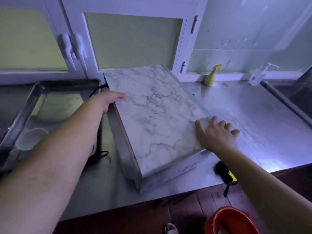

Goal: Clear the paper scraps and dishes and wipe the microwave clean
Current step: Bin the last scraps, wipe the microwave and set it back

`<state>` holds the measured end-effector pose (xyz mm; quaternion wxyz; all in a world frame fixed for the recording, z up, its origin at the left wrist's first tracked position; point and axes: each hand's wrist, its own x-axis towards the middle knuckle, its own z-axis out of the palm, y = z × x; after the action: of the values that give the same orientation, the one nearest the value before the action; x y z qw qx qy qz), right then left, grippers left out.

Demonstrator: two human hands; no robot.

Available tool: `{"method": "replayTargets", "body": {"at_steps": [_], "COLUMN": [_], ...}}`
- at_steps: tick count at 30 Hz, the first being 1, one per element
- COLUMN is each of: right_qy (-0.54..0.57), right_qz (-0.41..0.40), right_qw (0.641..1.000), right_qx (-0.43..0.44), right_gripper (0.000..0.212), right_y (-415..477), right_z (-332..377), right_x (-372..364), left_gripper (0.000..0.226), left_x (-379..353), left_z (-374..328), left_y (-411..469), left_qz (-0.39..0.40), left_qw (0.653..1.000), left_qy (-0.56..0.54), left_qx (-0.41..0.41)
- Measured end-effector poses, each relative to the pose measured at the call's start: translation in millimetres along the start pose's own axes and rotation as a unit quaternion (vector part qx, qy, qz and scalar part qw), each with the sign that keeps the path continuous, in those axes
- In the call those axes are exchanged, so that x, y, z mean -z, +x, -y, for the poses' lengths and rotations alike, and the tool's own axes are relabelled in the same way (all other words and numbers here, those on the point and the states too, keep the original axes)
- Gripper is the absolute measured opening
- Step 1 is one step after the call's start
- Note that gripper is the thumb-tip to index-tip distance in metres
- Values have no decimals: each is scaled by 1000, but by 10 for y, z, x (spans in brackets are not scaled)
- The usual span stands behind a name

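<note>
Marble-patterned microwave (157,115), boxy, askew on steel counter (253,115)

No readable text, labels, brands or numbers anywhere in view.

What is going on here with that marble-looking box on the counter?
A person has both hands on the marble-patterned microwave, which sits askew on the steel counter. The left hand rests flat at its left edge, the right hand on its right edge. A yellow spray bottle stands at the back by the wall.
</note>
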<state>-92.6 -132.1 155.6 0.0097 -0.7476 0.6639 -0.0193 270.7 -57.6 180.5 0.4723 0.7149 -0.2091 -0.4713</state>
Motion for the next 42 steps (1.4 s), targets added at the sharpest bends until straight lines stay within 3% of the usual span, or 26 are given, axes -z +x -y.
{"method": "replayTargets", "body": {"at_steps": [3, 5, 10, 14, 18, 22, 26, 32, 38, 42], "right_qy": [7, 19, 125, 205, 205, 219, 238, 297, 297, 298], "right_qz": [-10, -16, -32, -81, -148, -183, -192, -164, -170, -188], "right_qw": [1000, 1000, 991, 971, 931, 909, 887, 888, 888, 891], "right_qx": [11, 14, 44, 94, 263, 304, 346, 312, 306, 286], "right_gripper": [82, 78, 65, 51, 47, 45, 33, 31, 36, 24], "right_y": [-237, -381, -684, -877, -892, -578, -362, -259, 54, 391], "right_z": [-31, -76, -311, -346, -291, -139, -66, -43, 75, 260], "right_x": [6, -5, -108, -129, -63, 67, -23, -135, -98, -116], "left_gripper": [38, 61, 101, 86, 86, 83, 59, 54, 55, 53], "left_x": [-35, -110, -240, -486, -875, -1151, -1247, -1323, -1339, -1298], "left_z": [119, 217, 615, 1241, 1560, 1521, 1526, 1575, 1373, 1144], "left_y": [-44, -96, -727, -1540, -1932, -1918, -1821, -1693, -1351, -961], "left_qz": [-51, -112, -198, -169, -134, -210, -287, -357, -354, -344], "left_qw": [997, 990, 964, 960, 965, 950, 923, 891, 891, 895], "left_qy": [-28, -40, 108, 57, 6, -18, -67, -53, -58, -54], "left_qx": [-42, -74, -138, -216, -225, -232, -248, -275, -278, -280]}}
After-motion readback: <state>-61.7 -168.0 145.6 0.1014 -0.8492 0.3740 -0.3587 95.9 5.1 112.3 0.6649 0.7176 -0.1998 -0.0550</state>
